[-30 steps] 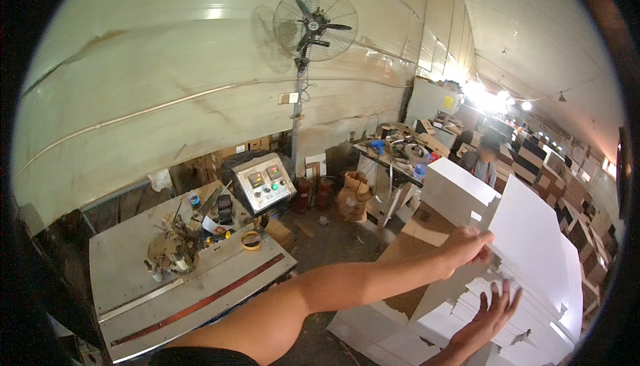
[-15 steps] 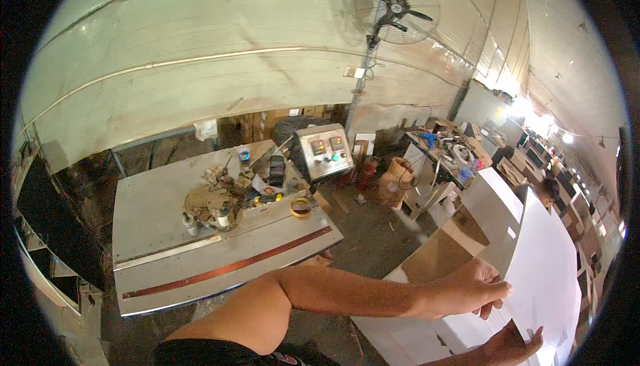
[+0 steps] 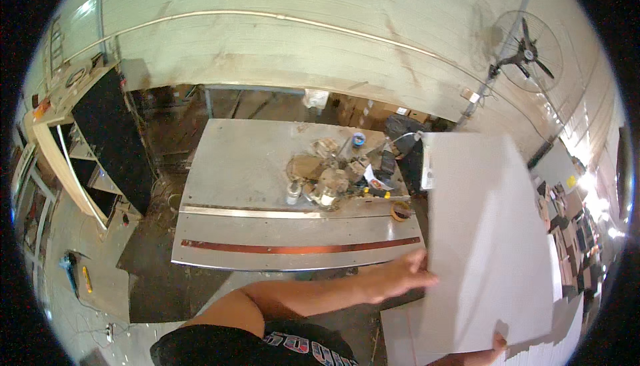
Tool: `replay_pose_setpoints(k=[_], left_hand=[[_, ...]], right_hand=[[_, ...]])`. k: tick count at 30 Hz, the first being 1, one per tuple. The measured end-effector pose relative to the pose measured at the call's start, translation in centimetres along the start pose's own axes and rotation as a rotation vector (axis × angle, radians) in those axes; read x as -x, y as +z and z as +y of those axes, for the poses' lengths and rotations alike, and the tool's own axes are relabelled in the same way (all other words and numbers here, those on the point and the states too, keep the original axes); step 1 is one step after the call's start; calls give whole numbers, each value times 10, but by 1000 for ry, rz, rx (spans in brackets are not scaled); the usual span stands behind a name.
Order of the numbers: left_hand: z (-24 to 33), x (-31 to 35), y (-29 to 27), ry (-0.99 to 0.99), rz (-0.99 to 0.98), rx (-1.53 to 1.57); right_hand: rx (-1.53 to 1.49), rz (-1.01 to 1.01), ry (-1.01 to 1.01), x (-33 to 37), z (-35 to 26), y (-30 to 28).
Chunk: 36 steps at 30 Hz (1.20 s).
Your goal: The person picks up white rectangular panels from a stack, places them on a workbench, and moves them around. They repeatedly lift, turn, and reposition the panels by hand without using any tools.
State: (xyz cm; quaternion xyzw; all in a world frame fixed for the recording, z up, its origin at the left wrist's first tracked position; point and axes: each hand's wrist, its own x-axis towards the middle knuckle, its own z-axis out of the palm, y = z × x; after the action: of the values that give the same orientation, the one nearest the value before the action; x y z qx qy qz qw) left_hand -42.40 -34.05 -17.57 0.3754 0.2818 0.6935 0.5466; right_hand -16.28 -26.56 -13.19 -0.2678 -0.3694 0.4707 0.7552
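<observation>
While my left hand pinches the left edge of a large white panel, my right hand grasps its lower edge; some of those fingers are hidden from me. I hold the panel up to the right of a grey worktable, overlapping part of my view of the wall. Along the worktable's near side runs a reddish-brown strip; behind it are a yellow tape roll, a small bottle and dusty clutter. More white sheets lie below the panel, and a black-bladed fan is mounted at upper right.
</observation>
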Motion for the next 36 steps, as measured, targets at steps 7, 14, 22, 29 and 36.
replay_pose_setpoints(k=[7, 14, 22, 29, 36], left_hand=[[-5, 166, -162, 403, 855, -707], [-27, 308, -242, 167, 1455, 19], [-101, 395, -317, 288, 1510, -95], [-142, 407, -371, 211, 1402, 2], [-228, 381, -331, -100, 1279, 458]], right_hand=[[217, -566, 518, 94, 130, 40], [247, -1206, 987, 216, 231, 78], [207, -1289, 1376, 277, 313, 53], [549, -1499, 1520, 306, 434, -8], [353, -1530, 1814, 304, 509, -74]])
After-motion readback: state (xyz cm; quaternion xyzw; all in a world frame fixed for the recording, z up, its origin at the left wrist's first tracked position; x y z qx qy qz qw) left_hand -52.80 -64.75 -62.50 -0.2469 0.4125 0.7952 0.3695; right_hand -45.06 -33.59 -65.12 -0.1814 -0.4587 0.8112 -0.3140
